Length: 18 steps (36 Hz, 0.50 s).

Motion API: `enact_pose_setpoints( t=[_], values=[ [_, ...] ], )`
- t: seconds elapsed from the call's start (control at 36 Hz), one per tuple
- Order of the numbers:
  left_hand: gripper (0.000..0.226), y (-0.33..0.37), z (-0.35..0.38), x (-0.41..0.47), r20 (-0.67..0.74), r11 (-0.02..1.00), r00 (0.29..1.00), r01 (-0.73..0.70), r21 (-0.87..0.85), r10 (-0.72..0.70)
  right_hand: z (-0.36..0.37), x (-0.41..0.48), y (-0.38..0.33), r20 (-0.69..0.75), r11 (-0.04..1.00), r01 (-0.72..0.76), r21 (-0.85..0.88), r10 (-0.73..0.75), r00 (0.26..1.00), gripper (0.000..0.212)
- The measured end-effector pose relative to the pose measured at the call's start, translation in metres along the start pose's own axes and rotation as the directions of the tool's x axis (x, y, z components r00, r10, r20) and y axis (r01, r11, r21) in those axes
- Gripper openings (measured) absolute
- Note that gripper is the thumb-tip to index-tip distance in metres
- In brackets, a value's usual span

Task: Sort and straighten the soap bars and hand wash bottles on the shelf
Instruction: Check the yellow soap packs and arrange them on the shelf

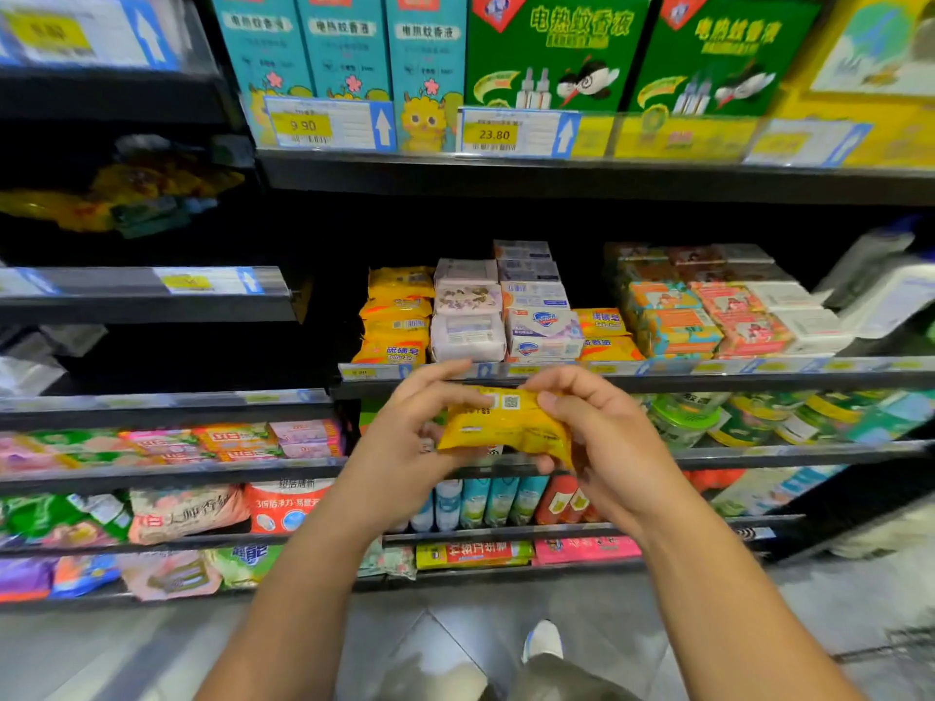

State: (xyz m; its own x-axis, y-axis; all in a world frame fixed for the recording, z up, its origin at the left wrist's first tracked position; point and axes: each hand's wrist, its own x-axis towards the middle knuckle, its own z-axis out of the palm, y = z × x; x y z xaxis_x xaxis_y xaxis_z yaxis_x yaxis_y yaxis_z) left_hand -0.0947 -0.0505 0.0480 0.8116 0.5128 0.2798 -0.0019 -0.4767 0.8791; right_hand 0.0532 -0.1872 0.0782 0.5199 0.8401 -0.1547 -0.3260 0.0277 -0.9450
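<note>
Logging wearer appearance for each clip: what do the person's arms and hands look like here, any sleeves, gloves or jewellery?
Both forearms are bare up to the frame's bottom edge, with no sleeves in view. The left hand and right hand wear no gloves; no rings, watch or wristband are visible.

A shop aisle is shown. Dark tiered shelves (582,177) are packed with rows of identical goods: wrapped soap bars (468,321), green boxes (554,53) and teal cartons (344,43). Yellow price tags (302,125) reading 9.90 and 23.80 are clipped along the shelf edges, with arrows pointing upward.
</note>
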Motion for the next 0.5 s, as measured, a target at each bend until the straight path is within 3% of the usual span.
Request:
enact_pose_setpoints(
  t=[0.06,0.11,0.17,0.25,0.36,0.42,0.5],
  values=[
    [0.041,-0.004,0.003,0.005,-0.047,0.995,0.999,0.002,0.1,0.002,-0.005,-0.001,0.0,0.033,0.999,-0.036,0.035,0.035,0.999,0.012],
    [0.032,-0.011,0.007,0.008,-0.092,0.993,0.996,0.021,0.114,-0.011,-0.014,0.001,0.001,0.118,0.998,-0.055,0.033,0.051,0.992,0.026],
    [0.018,-0.009,0.013,0.01,-0.135,0.993,0.986,0.094,-0.066,-0.103,-0.021,0.004,0.003,0.173,0.997,-0.033,-0.065,0.044,0.984,0.039],
    [0.016,0.003,0.023,0.018,-0.166,0.92,0.957,0.17,-0.353,-0.24,-0.024,0.01,0.001,0.131,0.971,0.028,-0.236,0.003,0.991,0.033],
    [0.015,0.013,0.034,0.033,-0.159,0.861,0.925,0.244,-0.445,-0.345,-0.025,0.021,-0.005,-0.046,0.966,0.04,-0.257,-0.054,0.997,0.023],
    [0.022,0.015,0.035,0.041,-0.144,0.859,0.929,0.245,-0.449,-0.34,-0.028,0.027,-0.007,-0.078,0.975,0.044,-0.22,-0.062,0.995,0.021],
    [0.058,0.013,0.034,0.05,-0.028,0.848,0.965,0.214,-0.485,-0.26,-0.036,0.036,-0.012,-0.086,0.977,0.044,-0.211,-0.064,0.994,0.018]
  ],
)
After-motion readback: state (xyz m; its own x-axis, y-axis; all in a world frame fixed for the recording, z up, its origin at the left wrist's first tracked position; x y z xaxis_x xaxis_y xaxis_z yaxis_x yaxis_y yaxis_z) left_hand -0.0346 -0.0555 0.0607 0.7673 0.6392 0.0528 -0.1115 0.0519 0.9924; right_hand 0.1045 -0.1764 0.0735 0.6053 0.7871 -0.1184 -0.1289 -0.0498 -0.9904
